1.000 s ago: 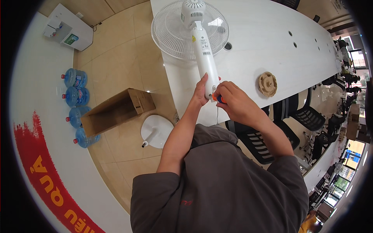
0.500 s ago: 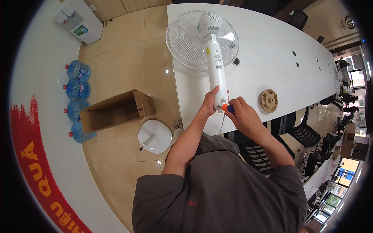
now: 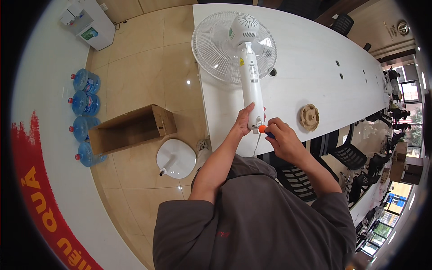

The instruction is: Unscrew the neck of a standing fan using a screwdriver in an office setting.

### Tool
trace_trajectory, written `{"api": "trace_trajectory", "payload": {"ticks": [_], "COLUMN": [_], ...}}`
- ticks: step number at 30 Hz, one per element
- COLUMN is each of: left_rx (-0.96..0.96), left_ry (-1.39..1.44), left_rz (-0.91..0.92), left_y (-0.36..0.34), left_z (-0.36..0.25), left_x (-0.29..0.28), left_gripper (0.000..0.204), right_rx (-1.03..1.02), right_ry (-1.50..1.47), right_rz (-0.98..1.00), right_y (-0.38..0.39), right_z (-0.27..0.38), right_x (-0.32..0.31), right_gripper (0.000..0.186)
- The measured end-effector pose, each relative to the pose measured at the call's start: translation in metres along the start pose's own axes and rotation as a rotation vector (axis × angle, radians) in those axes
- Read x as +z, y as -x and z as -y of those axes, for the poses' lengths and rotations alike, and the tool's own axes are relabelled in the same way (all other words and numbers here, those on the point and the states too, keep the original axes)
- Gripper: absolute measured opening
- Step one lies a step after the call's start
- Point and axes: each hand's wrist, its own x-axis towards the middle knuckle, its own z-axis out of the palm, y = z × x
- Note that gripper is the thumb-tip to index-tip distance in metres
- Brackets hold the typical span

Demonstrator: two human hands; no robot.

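Observation:
A white electric fan (image 3: 253,87) lies on the white table, its round grille at the far end and its column pointing toward me. My left hand (image 3: 244,119) is wrapped round the lower end of that column. In my right hand (image 3: 281,137) is a screwdriver (image 3: 263,129) with an orange and blue handle, most of it covered by my fingers. Its tip meets the column's near end, beside my left hand; the exact contact is too small to make out. A thin cord hangs from the same end of the column.
On the white table (image 3: 297,58) sits a brown moulded-pulp piece (image 3: 309,118). An open cardboard box (image 3: 130,130) and a white fan base (image 3: 182,157) rest on the floor to my left, near several blue water bottles (image 3: 85,103). Black mesh chairs (image 3: 346,150) line the table's right side.
The view has shifted slightly. My right hand's fingers have changed their hold on the screwdriver handle, showing less of its blue part. My left hand keeps its grip on the fan column.

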Motion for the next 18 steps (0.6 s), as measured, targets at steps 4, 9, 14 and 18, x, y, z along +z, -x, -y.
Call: {"api": "trace_trajectory", "payload": {"ticks": [4,9,14,18], "left_rx": [0.023,0.049,0.004,0.025], "left_ry": [-0.048,0.024,0.045,0.030], "left_rz": [-0.006,-0.036,-0.024,-0.015], "left_y": [0.004,0.008,0.008,0.006], "left_z": [-0.007,-0.008,-0.010,-0.014], "left_x": [0.006,0.014,0.015,0.015], "left_gripper": [0.058,0.057,0.058,0.058], "right_rx": [0.261,0.323,0.214,0.013], "right_ry": [0.162,0.262,0.120,0.048], "right_rz": [-0.060,-0.091,-0.048,0.012], "right_y": [-0.004,0.000,-0.007,-0.008], "right_z": [0.024,0.016,0.012,0.004], "right_x": [-0.004,0.009,0.003,-0.002], "right_gripper": [0.072,0.055,0.023,0.024]}}
